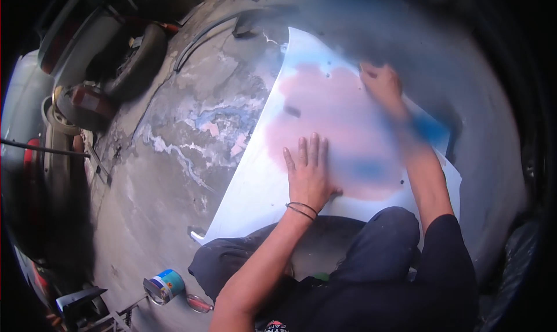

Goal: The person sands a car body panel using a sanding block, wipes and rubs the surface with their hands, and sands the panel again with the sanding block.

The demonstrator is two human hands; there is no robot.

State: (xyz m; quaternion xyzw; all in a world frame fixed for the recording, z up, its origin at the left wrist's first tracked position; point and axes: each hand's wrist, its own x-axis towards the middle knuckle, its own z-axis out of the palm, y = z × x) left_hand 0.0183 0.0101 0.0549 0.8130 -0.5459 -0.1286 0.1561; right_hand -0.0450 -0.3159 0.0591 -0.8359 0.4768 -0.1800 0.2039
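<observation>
White panel [348, 132], partly blurred, left hand [310, 171] spread flat on it, right hand [383, 86] curled, any hold unclear

- I see a grey concrete floor [156, 198], stained with pale, bluish and pink patches left of the middle.
- Across the middle and right I have a large white panel [342, 129], a broad pink area on its upper face; I can't tell whether its near edge is raised.
- Near left, I make out a blue-labelled can [165, 287], tilted in my view, with a small reddish item [199, 303] just beside it.
- Far left of the panel, I see a dark curved strip [203, 40].
</observation>
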